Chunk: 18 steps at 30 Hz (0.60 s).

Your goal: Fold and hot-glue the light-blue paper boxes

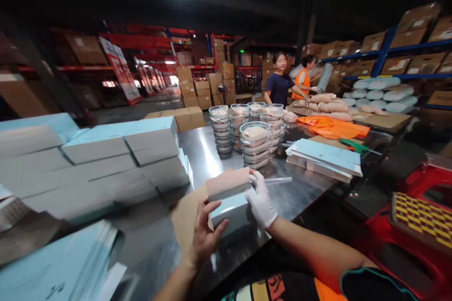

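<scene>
A small light blue cardboard box with a raised, plain brown flap stands tilted between my hands above the steel table. My bare left hand presses its fingers against the box's near left side, thumb apart from the forefinger. From the right, my right hand in a white glove grips the box edge, its fingers partly behind the flap. A flat brown cardboard sheet lies under and left of the box. The inside of the box is hidden from me.
Stacked lidded containers stand behind the box. Light blue finished boxes form a wall at left; flat blue blanks lie nearer. More blanks, an orange cloth and a green-handled tool lie right. Two people work beyond.
</scene>
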{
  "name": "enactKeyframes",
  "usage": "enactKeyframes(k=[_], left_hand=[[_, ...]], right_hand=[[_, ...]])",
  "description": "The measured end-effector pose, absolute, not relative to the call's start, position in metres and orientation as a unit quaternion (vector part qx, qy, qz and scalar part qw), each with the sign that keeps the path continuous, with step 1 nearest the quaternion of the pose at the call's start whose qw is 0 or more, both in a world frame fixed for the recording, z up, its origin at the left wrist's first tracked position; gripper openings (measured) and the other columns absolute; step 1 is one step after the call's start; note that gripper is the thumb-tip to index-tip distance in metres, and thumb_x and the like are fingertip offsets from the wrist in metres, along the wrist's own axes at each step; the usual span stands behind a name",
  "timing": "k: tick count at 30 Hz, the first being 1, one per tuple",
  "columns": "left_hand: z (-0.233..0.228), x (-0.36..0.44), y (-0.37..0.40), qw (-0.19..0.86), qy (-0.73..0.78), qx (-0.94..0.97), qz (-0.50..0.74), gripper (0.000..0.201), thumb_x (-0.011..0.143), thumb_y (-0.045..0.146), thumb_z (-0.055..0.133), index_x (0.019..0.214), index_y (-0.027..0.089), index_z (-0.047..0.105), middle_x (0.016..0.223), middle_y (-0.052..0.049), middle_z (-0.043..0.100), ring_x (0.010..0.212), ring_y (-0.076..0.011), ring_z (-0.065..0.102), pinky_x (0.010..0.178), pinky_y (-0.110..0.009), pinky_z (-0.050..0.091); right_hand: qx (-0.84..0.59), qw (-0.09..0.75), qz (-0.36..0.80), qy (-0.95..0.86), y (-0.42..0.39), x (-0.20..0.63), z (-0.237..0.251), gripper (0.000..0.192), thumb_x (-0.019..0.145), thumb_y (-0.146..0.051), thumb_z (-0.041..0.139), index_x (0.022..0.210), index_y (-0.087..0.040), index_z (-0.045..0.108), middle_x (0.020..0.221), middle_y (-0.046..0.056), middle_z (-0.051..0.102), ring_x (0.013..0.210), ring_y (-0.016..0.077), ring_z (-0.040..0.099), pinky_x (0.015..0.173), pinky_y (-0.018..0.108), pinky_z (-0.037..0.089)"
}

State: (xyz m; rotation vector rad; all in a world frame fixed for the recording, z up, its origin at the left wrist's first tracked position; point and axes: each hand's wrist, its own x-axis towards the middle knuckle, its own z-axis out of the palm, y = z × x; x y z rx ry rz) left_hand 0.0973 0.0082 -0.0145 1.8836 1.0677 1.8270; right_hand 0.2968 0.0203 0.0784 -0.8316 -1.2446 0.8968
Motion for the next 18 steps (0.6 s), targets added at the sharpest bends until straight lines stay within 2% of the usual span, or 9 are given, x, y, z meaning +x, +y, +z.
enactKeyframes(k=[3,6,8,11,12,14,16,18], left_hand=[[-0.014,0.091,0.014,0.172,0.375,0.653,0.635,0.047,0.088,0.061,0.081,0.119,0.026,0.076,0.122,-0.012,0.072,0.135,-0.0345,0.061,0.112,-0.048,0.053],[-0.013,0.089,0.018,0.183,0.384,0.644,0.636,0.055,0.085,0.066,0.081,0.121,0.025,0.075,0.122,-0.012,0.072,0.136,-0.0353,0.060,0.112,-0.048,0.052],[-0.014,0.090,0.018,0.184,0.392,0.645,0.629,0.059,0.083,0.070,0.082,0.121,0.025,0.075,0.122,-0.012,0.072,0.134,-0.0355,0.061,0.113,-0.049,0.052],[-0.013,0.089,0.016,0.178,0.402,0.649,0.621,0.062,0.081,0.074,0.081,0.117,0.024,0.075,0.120,-0.012,0.072,0.129,-0.0350,0.064,0.112,-0.049,0.052],[-0.012,0.089,0.015,0.172,0.401,0.649,0.623,0.060,0.082,0.073,0.080,0.116,0.024,0.075,0.119,-0.011,0.072,0.127,-0.0345,0.065,0.111,-0.048,0.053],[-0.008,0.087,0.013,0.154,0.397,0.641,0.639,0.052,0.087,0.068,0.077,0.117,0.025,0.074,0.118,-0.010,0.072,0.125,-0.0332,0.065,0.108,-0.046,0.054],[-0.002,0.085,0.013,0.138,0.393,0.622,0.663,0.045,0.092,0.061,0.075,0.119,0.025,0.073,0.118,-0.009,0.072,0.121,-0.0311,0.066,0.104,-0.042,0.054],[0.003,0.083,0.013,0.132,0.394,0.602,0.681,0.040,0.094,0.056,0.075,0.120,0.025,0.071,0.116,-0.007,0.071,0.113,-0.0284,0.067,0.098,-0.038,0.055]], right_hand=[[-0.389,0.592,0.378,-0.595,0.029,0.308,0.082,0.062,0.085,-0.028,0.060,0.146,-0.022,0.054,0.130,0.011,0.075,0.123,0.0257,0.070,0.109,0.040,0.057],[-0.532,0.463,0.318,-0.633,0.047,0.329,0.083,0.051,0.100,-0.033,0.046,0.149,-0.021,0.053,0.120,0.011,0.078,0.107,0.0240,0.076,0.093,0.037,0.062],[-0.609,0.378,0.278,-0.640,0.057,0.344,0.081,0.045,0.104,-0.035,0.046,0.143,-0.019,0.059,0.120,0.014,0.078,0.107,0.0253,0.076,0.090,0.036,0.061],[-0.668,0.284,0.242,-0.644,0.062,0.358,0.069,0.038,0.089,-0.035,0.071,0.120,-0.013,0.071,0.124,0.022,0.075,0.116,0.0356,0.074,0.100,0.045,0.057],[-0.685,0.254,0.230,-0.643,0.061,0.359,0.063,0.043,0.082,-0.033,0.077,0.118,-0.012,0.071,0.126,0.025,0.074,0.118,0.0395,0.073,0.103,0.049,0.055],[-0.708,0.219,0.214,-0.637,0.056,0.360,0.052,0.058,0.074,-0.028,0.082,0.127,-0.008,0.069,0.129,0.031,0.072,0.116,0.0446,0.074,0.102,0.055,0.054],[-0.711,0.218,0.207,-0.635,0.055,0.360,0.044,0.068,0.069,-0.022,0.083,0.134,-0.007,0.067,0.127,0.031,0.073,0.110,0.0446,0.076,0.096,0.053,0.056],[-0.693,0.243,0.212,-0.645,0.058,0.363,0.043,0.061,0.063,-0.018,0.084,0.123,-0.011,0.073,0.114,0.025,0.079,0.101,0.0407,0.078,0.088,0.046,0.058]])
